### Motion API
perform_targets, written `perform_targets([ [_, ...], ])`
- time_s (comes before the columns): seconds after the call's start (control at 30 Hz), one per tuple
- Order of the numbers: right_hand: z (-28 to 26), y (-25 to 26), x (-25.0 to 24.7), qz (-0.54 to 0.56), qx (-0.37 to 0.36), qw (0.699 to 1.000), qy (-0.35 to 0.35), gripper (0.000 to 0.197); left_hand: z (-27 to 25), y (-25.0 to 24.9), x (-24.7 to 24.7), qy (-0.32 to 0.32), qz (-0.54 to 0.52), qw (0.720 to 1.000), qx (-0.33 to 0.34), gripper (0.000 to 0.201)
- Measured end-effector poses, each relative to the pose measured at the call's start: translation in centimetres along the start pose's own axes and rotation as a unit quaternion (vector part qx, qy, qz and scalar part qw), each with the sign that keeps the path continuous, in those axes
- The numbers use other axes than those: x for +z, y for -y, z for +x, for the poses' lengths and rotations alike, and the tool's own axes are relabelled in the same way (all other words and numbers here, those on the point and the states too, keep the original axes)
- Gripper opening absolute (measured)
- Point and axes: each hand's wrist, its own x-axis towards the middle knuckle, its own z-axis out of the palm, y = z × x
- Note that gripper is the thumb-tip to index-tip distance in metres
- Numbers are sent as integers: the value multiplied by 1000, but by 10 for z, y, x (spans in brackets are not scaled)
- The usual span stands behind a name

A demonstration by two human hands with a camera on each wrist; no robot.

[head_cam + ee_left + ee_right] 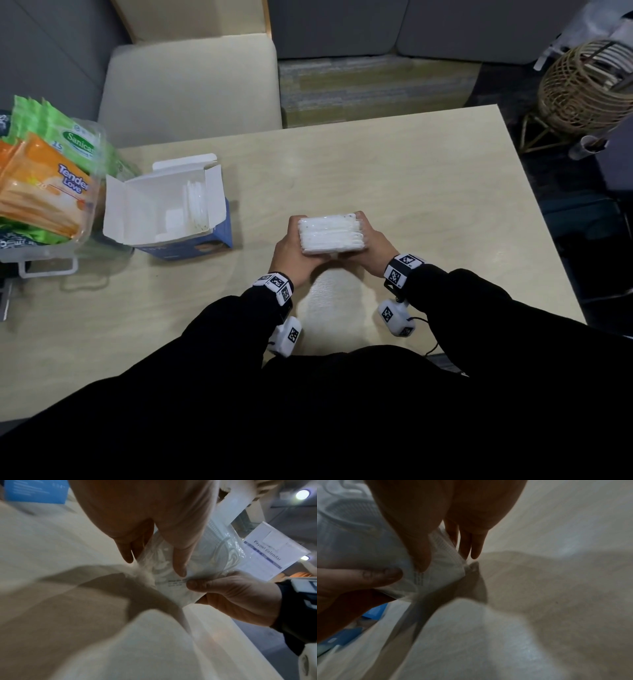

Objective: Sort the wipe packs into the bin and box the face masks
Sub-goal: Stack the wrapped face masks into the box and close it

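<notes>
- The face masks, a white stack in clear wrap, sat above the desk, clamped between both hands.
- Left hand gripped one end, right hand the other.
- Fingers beneath stayed hidden.

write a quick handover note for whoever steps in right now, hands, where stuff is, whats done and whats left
Left hand and right hand grip the ends of a stack of wrapped face masks at mid-table.
The mask box stands open to the left, a few masks inside.
Wipe packs already fill the clear bin at the left edge.
Left: put the stack in the box.
</notes>
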Motion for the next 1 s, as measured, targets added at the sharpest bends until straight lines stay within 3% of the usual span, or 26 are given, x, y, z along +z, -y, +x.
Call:
perform_targets([
  [0.2, 4, 7, -6, -16, -5, 1000, 13, 87, 1, -7, -14, 16, -11, 1000, 14, 88],
  [0.3, 0, 16, -4, 45, 9, 998, 31, 101, -2, -10, -23, 27, -28, 999, 11, 85],
  [0.53, -11, 57, -9, 173, -10, 981, 82, 92, -13, -33, -59, 26, -97, 994, 43, 88],
  [0.7, -20, 92, -15, 166, -8, 981, 96, 94, -23, -47, -85, -8, -104, 993, 60, 69],
  [0.77, -23, 114, -25, 143, -42, 987, 64, 100, -28, -51, -100, -26, -71, 995, 71, 67],
  [0.83, -24, 144, -35, 91, -95, 991, -22, 84, -32, -53, -118, -43, 6, 996, 78, 68],
  [0.9, -23, 175, -41, 21, -173, 980, -98, 52, -36, -52, -135, -54, 77, 992, 85, 68],
  [1.0, -19, 219, -32, -41, -256, 961, -101, 15, -43, -48, -160, -58, 144, 982, 108, 68],
])
